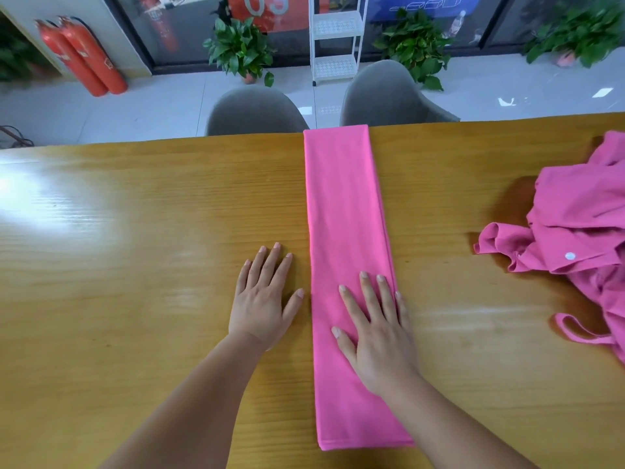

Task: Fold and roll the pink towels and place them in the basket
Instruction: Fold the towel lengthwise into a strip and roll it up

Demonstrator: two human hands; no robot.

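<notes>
Currently one folded towel [341,198], one crumpled pile [581,225].

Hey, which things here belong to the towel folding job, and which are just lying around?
For the job: folded pink towel under the right hand; crumpled pink pile; table. No basket in view.
Lying about: grey chairs, fire extinguishers, white shelf, potted plants.

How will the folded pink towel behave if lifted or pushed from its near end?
Probably floppy: the folded towel lies thin and flat, so it would sag and its layers may open. On the glossy table it may slide unless the flat right hand pins it.
</notes>
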